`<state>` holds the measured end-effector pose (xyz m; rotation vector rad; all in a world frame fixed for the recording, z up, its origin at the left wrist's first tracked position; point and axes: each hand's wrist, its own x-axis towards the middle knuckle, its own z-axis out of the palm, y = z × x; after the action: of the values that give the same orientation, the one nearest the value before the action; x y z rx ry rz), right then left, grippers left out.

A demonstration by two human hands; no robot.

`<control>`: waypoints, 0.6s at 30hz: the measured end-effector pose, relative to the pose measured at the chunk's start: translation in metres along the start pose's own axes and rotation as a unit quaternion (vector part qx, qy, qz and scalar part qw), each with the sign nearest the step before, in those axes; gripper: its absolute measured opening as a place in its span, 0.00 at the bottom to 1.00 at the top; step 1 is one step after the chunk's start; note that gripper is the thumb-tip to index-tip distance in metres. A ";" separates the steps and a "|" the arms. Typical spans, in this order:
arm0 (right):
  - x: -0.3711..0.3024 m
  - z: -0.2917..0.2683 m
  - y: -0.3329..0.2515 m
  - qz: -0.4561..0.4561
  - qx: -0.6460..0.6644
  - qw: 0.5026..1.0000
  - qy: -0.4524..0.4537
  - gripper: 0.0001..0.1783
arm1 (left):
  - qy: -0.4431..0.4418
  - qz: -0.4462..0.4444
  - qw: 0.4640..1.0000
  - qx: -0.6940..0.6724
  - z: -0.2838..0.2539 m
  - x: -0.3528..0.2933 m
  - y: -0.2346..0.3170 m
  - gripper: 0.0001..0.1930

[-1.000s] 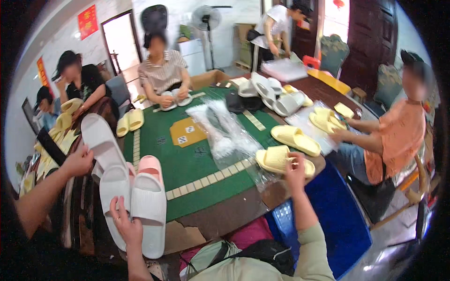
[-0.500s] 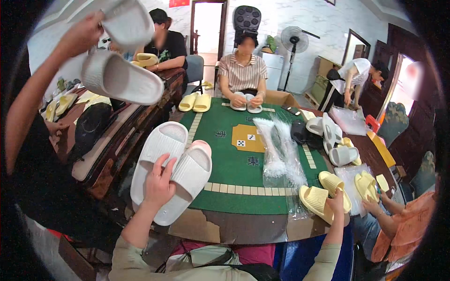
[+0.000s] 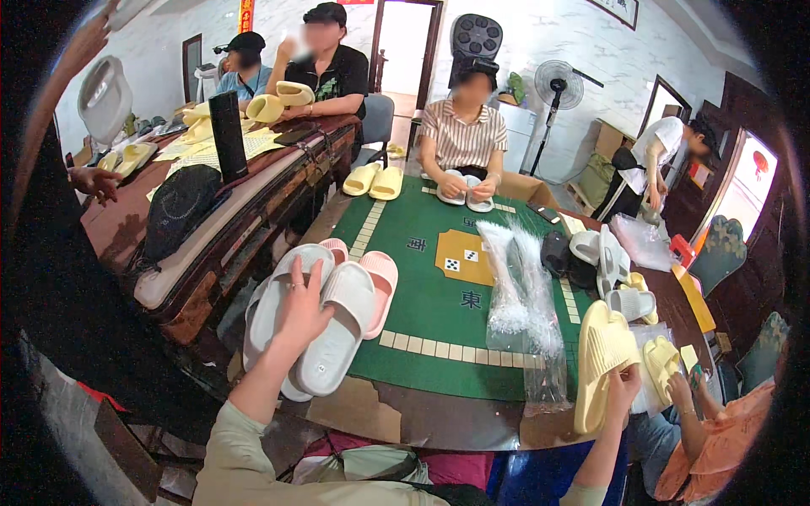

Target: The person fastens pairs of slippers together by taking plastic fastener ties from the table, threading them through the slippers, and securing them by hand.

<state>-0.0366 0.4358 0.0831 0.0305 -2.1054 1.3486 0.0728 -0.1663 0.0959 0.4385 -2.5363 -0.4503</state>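
My left hand (image 3: 301,314) is over grey slippers (image 3: 344,316) at the table's left front corner, its fingers curled around the inner side of one. Pink slippers (image 3: 381,287) show partly behind and beside them. At the right front edge, my right hand (image 3: 623,393) grips a pair of yellow slippers (image 3: 601,363) by the side, held together and tipped up on end. How its fingertips sit is partly hidden by the soles.
Clear plastic bags (image 3: 516,295) lie on the green mahjong-patterned mat (image 3: 413,316). Grey slippers (image 3: 603,253) and a black cap (image 3: 557,253) sit at right. Other people work around the table; one at right handles yellow slippers (image 3: 662,361). A wooden bench (image 3: 228,278) stands left.
The yellow slippers came together and tipped upright in my right hand. My left hand shifted the grey slippers, uncovering more pink. Grey slippers held by another person moved off at upper left.
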 end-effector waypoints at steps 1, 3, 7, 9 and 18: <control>-0.007 0.006 -0.014 0.037 0.034 0.998 -0.028 0.09 | -0.011 -0.013 0.999 -0.027 -0.008 -0.002 0.006 0.46; -0.033 0.041 -0.062 0.069 0.113 0.989 -0.064 0.10 | 0.015 0.035 0.999 -0.033 -0.017 -0.012 0.002 0.47; -0.079 0.095 -0.088 0.132 0.196 0.958 -0.159 0.14 | -0.017 0.016 0.992 0.122 -0.042 -0.033 0.029 0.45; -0.103 0.122 -0.071 0.181 0.184 0.946 -0.194 0.10 | 0.003 0.114 0.990 0.082 -0.047 -0.042 0.047 0.41; -0.165 0.196 -0.106 0.101 0.110 0.957 -0.247 0.15 | -0.124 0.276 0.944 -0.135 0.021 -0.076 0.134 0.46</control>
<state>0.0355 0.1733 0.0299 0.2793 -2.3970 1.8472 0.0940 -0.0122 0.0990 -0.4510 -2.6268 -0.6476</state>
